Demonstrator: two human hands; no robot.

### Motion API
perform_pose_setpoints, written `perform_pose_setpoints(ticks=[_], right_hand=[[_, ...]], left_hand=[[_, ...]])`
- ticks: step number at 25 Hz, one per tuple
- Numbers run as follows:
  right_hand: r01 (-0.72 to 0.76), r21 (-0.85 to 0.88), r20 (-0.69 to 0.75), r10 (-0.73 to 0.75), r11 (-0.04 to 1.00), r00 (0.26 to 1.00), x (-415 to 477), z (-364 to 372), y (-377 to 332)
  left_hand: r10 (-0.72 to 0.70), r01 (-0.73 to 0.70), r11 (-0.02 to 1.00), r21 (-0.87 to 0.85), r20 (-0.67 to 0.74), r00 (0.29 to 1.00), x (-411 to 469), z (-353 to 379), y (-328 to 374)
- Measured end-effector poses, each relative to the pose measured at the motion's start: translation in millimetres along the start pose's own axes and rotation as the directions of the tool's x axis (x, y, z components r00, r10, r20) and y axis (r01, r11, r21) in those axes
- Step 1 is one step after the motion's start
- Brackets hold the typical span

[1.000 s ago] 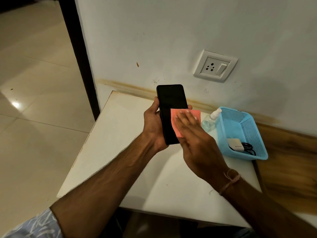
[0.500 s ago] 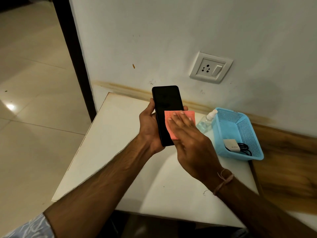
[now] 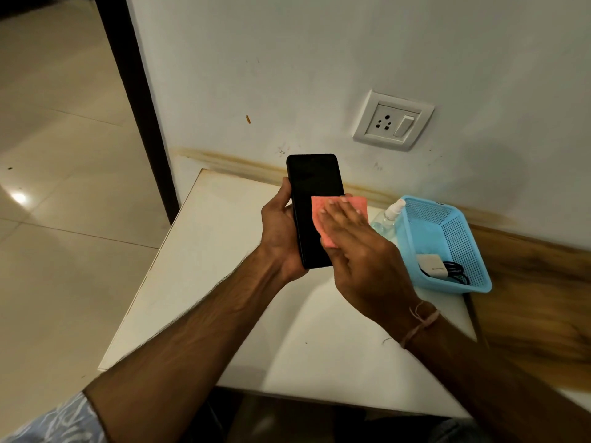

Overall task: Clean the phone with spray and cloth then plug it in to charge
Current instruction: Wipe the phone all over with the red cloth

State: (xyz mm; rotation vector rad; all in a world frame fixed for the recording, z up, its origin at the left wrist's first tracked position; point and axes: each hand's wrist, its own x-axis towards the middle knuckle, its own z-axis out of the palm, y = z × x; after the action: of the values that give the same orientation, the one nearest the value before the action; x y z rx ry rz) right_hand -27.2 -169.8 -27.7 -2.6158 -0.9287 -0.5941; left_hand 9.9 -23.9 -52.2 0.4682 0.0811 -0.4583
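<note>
Pressing square cloth (image 3: 319, 204) on glossy phone (image 3: 315, 177)

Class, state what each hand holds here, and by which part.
The left hand grips the black phone by its side edges. The right hand presses a pink cloth flat on the screen.

Probably a room in a home; glossy floor tiles (image 3: 64, 282) at nine o'clock; wall socket (image 3: 392, 120) at one o'clock; white table (image 3: 198, 266) below.
</note>
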Motion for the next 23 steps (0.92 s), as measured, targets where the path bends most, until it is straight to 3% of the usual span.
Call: perform_pose_setpoints(ticks=[5,8,13,20,23], right_hand=[[0.134,0.115,0.077,-0.143,0.984,0.987,-11.3,4.2,-12.8],[0.21,0.066,0.064,-0.215,0.975,0.975,-17.9,-9.5,0.6],[0.015,0.014,-0.035,-0.015,1.0,0.999,5.1,-7.3,7.1],[0.166,0.119,0.045,-0.173,0.979,0.984,-1.6,-7.6,1.6],[0.073,0.078,0.009,-0.074,0.994,0.997,10.3,-11.6,11.5]], left_hand=[[0.001,0.004,0.998,-0.055,0.078,0.997,0.1,-0.2,-0.2],[0.024,-0.018,0.998,-0.06,0.088,0.996,0.9,-1.1,0.7],[0.006,-0.006,1.0,-0.01,0.014,1.0,2.4,-3.3,-3.0],[-0.014,0.016,1.0,-0.02,0.068,0.998,3.7,-6.3,-4.0],[-0.012,0.013,1.0,-0.005,0.048,0.999,3.6,-6.5,-3.8]])
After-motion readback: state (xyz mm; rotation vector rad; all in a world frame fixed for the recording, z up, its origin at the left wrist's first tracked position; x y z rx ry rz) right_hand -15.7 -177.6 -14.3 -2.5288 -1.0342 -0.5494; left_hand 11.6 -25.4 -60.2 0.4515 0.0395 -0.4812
